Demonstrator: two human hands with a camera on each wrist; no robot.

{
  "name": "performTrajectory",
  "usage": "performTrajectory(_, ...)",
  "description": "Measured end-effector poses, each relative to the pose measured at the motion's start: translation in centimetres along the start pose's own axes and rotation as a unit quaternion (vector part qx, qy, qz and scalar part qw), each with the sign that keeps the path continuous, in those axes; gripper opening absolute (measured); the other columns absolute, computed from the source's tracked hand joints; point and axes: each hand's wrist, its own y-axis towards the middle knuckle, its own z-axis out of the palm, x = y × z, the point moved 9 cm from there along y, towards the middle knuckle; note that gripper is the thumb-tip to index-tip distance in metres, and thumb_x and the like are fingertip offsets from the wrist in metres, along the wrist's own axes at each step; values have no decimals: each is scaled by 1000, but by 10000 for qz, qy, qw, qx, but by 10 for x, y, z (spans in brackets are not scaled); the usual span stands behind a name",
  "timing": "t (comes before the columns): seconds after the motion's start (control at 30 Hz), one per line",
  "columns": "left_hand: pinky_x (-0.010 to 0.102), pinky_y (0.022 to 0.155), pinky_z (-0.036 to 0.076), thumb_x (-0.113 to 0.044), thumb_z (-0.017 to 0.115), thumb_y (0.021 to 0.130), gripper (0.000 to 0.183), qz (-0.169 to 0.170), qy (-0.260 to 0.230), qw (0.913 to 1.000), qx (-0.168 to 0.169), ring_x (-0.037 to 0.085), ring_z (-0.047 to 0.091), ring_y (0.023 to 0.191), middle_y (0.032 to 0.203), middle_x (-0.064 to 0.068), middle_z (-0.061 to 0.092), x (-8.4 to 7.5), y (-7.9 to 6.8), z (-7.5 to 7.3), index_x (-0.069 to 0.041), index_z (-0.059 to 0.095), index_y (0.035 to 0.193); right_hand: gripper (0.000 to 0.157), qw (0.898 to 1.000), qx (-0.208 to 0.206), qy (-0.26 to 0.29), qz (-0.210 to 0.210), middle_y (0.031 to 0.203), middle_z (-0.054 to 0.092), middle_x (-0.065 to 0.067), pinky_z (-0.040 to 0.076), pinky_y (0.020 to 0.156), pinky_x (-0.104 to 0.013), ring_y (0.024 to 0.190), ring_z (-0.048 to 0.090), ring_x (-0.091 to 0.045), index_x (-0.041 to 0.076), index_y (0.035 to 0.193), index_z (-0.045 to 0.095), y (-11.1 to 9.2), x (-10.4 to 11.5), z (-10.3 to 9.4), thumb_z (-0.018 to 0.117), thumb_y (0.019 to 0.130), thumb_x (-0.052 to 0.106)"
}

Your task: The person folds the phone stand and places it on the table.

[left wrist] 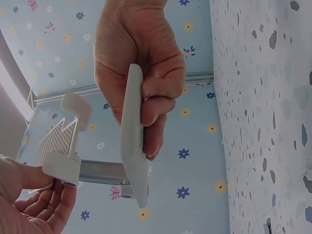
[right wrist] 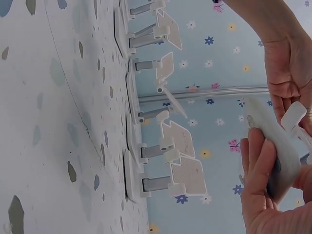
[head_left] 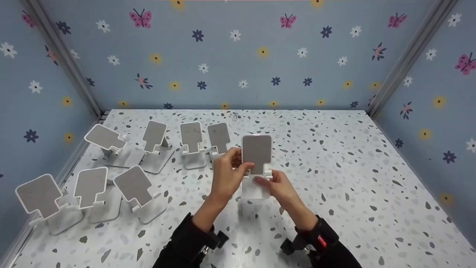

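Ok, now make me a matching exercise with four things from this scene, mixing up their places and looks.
Column one
1. Single white stand with a notched grey pad
2. Seven similar white-framed stands
3. White tabletop
4. Light blue back wall

Column two
A. Printed with flowers and butterflies
B. Standing on the left half of the tabletop
C. Held by the left hand and right hand
D. Scattered with grey flecks

Right pairs: 1-C, 2-B, 3-D, 4-A
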Motion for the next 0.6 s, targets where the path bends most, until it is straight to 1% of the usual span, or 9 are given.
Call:
performTrajectory(0.2, 28, 63, 57, -3, 79, 77, 22, 307, 583, 9970, -410, 24, 70, 69, 81, 16, 72, 7, 3, 1, 5, 63, 90, 37, 9983, 426, 397, -36, 90, 75, -8, 58, 70, -21, 76, 71, -8, -19, 121, 52, -2, 2, 9, 56, 94, 6)
performTrajectory(0.33, 35, 64, 57, -3, 78, 77, 21, 598, 871, 9925, -619, 24, 70, 69, 78, 15, 71, 10, 3, 0, 4, 62, 89, 39, 9979, 468, 434, 71, 92, 74, -7, 58, 70, -21, 78, 71, -8, -19, 123, 50, -3, 1, 11, 56, 94, 7)
performTrajectory(0.47, 36, 66, 58, -4, 76, 79, 21, 965, 1198, 9852, -757, 25, 71, 73, 79, 14, 71, 10, 1, 1, 3, 62, 91, 39, 9972, 513, 524, 131, 93, 73, -6, 58, 71, -22, 80, 70, -8, -21, 123, 49, -5, 0, 14, 55, 94, 6)
performTrajectory(0.6, 34, 68, 58, -5, 75, 80, 21, 1285, 1566, 9753, -881, 26, 71, 77, 81, 15, 71, 10, 0, 2, 3, 61, 93, 40, 9959, 611, 654, 149, 92, 73, -5, 59, 71, -22, 81, 70, -9, -23, 122, 48, -6, 1, 17, 54, 95, 5)
